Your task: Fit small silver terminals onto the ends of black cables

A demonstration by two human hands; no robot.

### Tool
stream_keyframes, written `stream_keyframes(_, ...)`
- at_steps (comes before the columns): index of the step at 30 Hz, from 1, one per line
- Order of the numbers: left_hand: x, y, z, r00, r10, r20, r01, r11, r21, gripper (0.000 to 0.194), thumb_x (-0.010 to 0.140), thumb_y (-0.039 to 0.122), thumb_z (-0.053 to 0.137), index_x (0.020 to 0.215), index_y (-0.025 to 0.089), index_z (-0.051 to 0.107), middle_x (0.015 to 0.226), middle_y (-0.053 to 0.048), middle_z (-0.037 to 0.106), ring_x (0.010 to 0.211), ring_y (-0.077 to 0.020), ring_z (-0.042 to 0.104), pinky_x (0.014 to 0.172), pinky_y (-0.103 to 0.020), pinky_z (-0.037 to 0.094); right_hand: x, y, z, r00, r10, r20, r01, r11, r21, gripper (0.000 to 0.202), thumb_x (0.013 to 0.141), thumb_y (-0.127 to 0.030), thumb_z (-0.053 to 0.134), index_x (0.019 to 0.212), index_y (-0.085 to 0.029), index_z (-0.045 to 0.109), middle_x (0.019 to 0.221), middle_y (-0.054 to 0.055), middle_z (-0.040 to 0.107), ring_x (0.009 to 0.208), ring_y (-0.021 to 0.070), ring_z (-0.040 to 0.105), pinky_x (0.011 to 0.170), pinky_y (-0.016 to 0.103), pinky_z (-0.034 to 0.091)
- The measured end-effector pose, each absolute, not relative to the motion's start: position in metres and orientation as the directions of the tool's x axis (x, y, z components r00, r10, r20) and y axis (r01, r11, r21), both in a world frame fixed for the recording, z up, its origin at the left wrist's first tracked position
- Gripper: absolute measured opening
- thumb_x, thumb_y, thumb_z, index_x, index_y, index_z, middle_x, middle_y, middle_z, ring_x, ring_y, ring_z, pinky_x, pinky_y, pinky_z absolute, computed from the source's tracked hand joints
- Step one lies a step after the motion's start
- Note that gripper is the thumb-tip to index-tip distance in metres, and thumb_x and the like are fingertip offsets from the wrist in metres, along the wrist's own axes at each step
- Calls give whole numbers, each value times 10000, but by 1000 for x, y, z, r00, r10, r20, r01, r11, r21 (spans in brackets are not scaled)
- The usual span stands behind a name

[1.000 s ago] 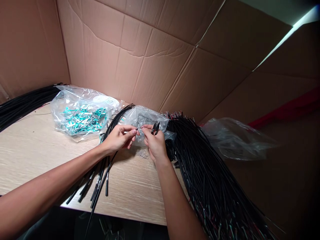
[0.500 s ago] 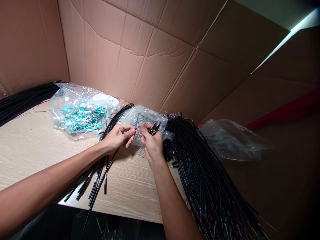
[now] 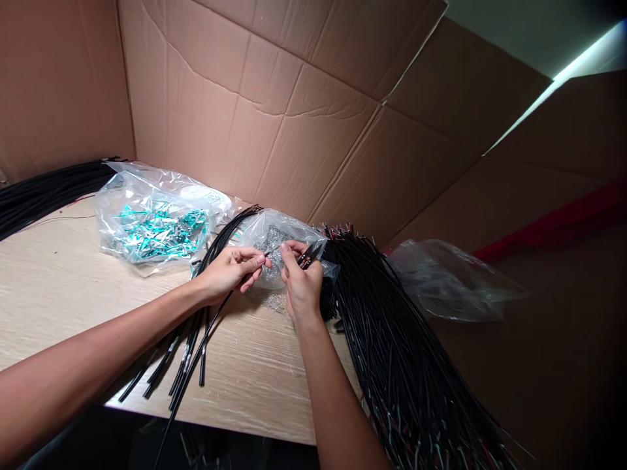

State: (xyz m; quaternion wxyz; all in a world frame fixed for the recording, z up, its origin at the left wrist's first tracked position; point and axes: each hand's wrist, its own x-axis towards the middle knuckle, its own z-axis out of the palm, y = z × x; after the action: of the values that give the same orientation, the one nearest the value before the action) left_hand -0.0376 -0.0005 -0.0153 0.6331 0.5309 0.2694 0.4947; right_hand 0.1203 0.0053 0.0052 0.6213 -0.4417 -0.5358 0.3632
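Over the clear plastic bag, the left hand pinches a black cable, its end slanting right and slightly up; the right hand grips black snips, blades pointing up-right.

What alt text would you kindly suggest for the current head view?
A person's left hand pinches a thin black cable while the right hand holds black snips. Behind them lies a clear bag of silvery bits, with a large bundle of black cables to the right.
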Motion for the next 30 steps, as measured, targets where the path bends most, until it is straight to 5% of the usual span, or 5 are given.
stream_keyframes(9, -38, -2, -10, 313, 928, 203, -192, -147, 970, 348, 879, 451, 751, 921, 106, 723, 610, 14, 579, 390, -63, 432, 390, -200, 281, 119, 1, 13, 26, 960, 279, 44, 278, -960, 223, 775, -400, 762, 790, -193, 678, 584, -39, 493, 542, 124, 451, 522, 281, 369)
stream_keyframes(14, -37, -4, -4, 306, 939, 157, -243, -82, 966, 318, 959, 420, 654, 802, 144, 650, 548, 31, 535, 370, -71, 457, 387, -200, 275, 124, -1, 12, 91, 882, 463, 203, 438, -876, 240, 785, -397, 799, 874, -192, 712, 664, -46, 435, 600, 123, 424, 577, 283, 405)
stream_keyframes(20, -38, -5, 1, 351, 931, 96, -240, -10, 971, 377, 1024, 304, 499, 685, 160, 574, 461, 17, 494, 368, -80, 471, 396, -195, 240, 119, -7, 9, -20, 778, 628, 414, 578, -703, 178, 843, -327, 770, 979, -221, 725, 938, 41, 596, 795, 173, 548, 593, 267, 466)
stream_keyframes(30, -34, -15, -4, 328, 899, 291, 119, -345, 931, 366, 1038, 304, 471, 711, 171, 568, 455, 9, 569, 361, -107, 537, 381, -180, 344, 115, -6, 2, 77, 685, 724, 564, 569, -598, 170, 961, -321, 654, 871, -196, 727, 899, 54, 654, 792, 195, 619, 733, 333, 508)
